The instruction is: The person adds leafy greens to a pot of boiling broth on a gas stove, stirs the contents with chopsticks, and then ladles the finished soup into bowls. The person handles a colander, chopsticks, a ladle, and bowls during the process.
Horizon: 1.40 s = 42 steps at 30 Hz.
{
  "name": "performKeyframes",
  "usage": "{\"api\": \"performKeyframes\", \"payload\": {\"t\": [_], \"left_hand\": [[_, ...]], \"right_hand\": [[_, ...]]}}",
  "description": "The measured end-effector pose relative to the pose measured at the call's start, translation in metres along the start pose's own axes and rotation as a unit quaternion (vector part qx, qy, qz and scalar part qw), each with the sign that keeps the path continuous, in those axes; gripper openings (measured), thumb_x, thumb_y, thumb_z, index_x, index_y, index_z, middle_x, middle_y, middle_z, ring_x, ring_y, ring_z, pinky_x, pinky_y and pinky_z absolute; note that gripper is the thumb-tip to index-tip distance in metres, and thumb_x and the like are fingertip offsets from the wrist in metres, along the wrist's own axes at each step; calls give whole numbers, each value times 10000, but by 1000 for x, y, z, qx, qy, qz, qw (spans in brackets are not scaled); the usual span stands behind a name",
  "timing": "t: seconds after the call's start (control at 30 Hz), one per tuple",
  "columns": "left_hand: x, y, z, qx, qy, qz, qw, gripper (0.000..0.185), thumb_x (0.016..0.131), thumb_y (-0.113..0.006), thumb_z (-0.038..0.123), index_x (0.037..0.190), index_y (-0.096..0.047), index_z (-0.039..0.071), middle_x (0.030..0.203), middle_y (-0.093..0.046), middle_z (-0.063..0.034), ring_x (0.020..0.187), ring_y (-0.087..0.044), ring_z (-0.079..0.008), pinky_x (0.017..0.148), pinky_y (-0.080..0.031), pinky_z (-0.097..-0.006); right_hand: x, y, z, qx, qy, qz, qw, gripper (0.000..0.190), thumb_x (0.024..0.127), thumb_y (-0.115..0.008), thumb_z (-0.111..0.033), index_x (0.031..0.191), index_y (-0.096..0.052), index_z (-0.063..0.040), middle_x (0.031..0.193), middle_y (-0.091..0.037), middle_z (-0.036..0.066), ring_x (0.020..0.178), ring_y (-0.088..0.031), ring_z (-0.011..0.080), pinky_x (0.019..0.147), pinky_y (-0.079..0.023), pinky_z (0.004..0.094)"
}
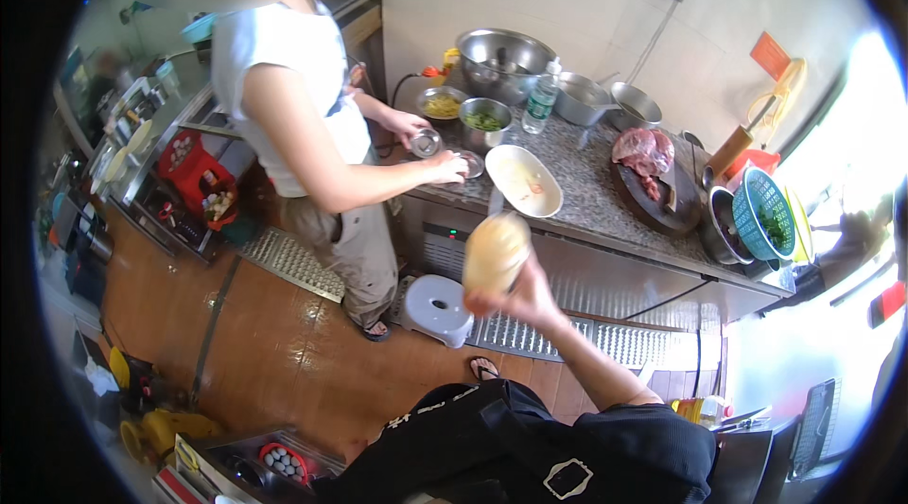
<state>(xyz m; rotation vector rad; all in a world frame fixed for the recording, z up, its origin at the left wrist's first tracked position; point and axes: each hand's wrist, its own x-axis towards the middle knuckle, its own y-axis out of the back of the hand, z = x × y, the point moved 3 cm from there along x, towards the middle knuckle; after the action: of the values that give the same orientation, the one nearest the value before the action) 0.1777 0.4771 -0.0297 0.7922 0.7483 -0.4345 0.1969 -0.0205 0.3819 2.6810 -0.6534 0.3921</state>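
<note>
My right hand grips a pale yellow, rounded object, blurred, in front of the counter's edge. A flat metal piece shows just above it; whether they are joined, I cannot tell. My left hand is out of view. Beyond, on the granite counter, lies a white oval dish with residue inside. Left of it, a co-worker's two hands are at small round containers. Behind stand a metal pot of chopped greens and a bowl of yellow shreds.
Raw meat and a knife lie on a round board. A plastic bottle, large steel bowl and teal colander stand on the counter. The co-worker stands left; a white stool is below.
</note>
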Motion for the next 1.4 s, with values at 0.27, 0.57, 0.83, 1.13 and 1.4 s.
{"api": "performKeyframes", "payload": {"t": [0.27,0.57,0.83,1.13,1.4], "left_hand": [[-3,-68,174,37,-126,-72,989,258,840,-564,225,885,-617,-23,746,-676,-107,667,-660,-224,582,-515,-320],[-51,-107,256,-41,-116,-52,991,281,867,-556,258,867,-629,-14,743,-665,-93,630,-648,-163,556,-519,-296],[13,-119,54,23,5,48,999,247,822,-559,205,836,-660,-20,710,-658,-98,696,-630,-176,621,-485,-326],[-95,-98,161,-110,2,112,988,225,764,-557,196,789,-673,5,717,-653,-141,696,-618,-267,632,-495,-382],[-57,-101,134,-39,59,91,993,265,721,-544,218,819,-699,26,799,-656,-215,784,-640,-365,717,-499,-425]], "right_hand": [[107,217,109,-112,-5,396,911,682,638,-813,-286,1139,-447,-3,996,-587,148,917,-588,252,807,-468,366],[142,251,177,-344,49,511,786,694,690,-751,-146,1272,-405,6,1175,-502,210,1088,-463,361,954,-337,446],[271,177,217,-256,101,401,874,811,703,-757,-157,1361,-316,19,1341,-396,227,1242,-385,352,1040,-304,404],[344,228,356,-301,5,372,878,830,536,-852,-371,1205,-497,-33,1138,-521,163,1070,-512,317,932,-422,419],[280,180,206,-321,70,324,887,865,554,-821,-306,1270,-421,-30,1159,-514,158,1069,-509,302,941,-413,399]]}}
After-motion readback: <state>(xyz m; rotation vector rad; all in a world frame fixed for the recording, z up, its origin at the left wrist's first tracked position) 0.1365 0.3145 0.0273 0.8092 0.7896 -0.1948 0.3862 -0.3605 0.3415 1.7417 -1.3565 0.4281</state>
